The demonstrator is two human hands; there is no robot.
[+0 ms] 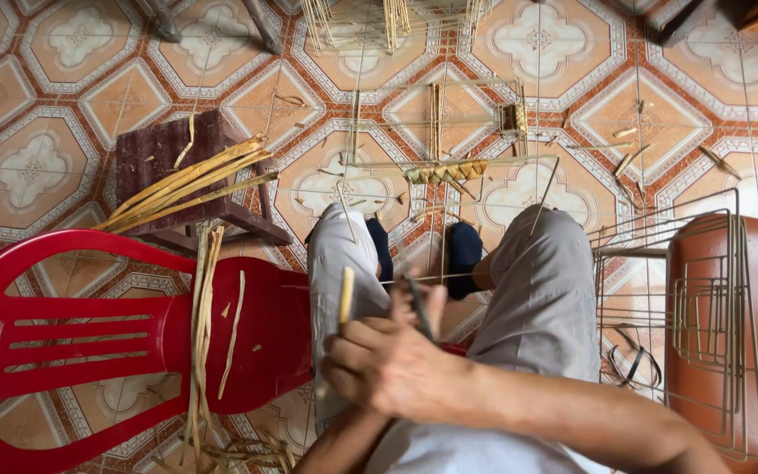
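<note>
Above the person's lap, the right hand (392, 364) is closed around a pale reed strip (345, 297) and a dark tool (418, 307), covering the left hand, whose grip cannot be told, beside a red plastic chair (89, 325) draped with reed bundles (188, 189).

Both hands meet over the lap, the right hand (396, 364) fisted, covering the left.

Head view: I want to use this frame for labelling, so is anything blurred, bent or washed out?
In the head view, the right hand and the dark tool it grips are smeared by motion blur; the left hand is mostly hidden behind it. The floor tiles and red plastic chair are sharp. The wide lens bows lines near the edges. Light is soft and even, without glare or hard shadows.
</note>
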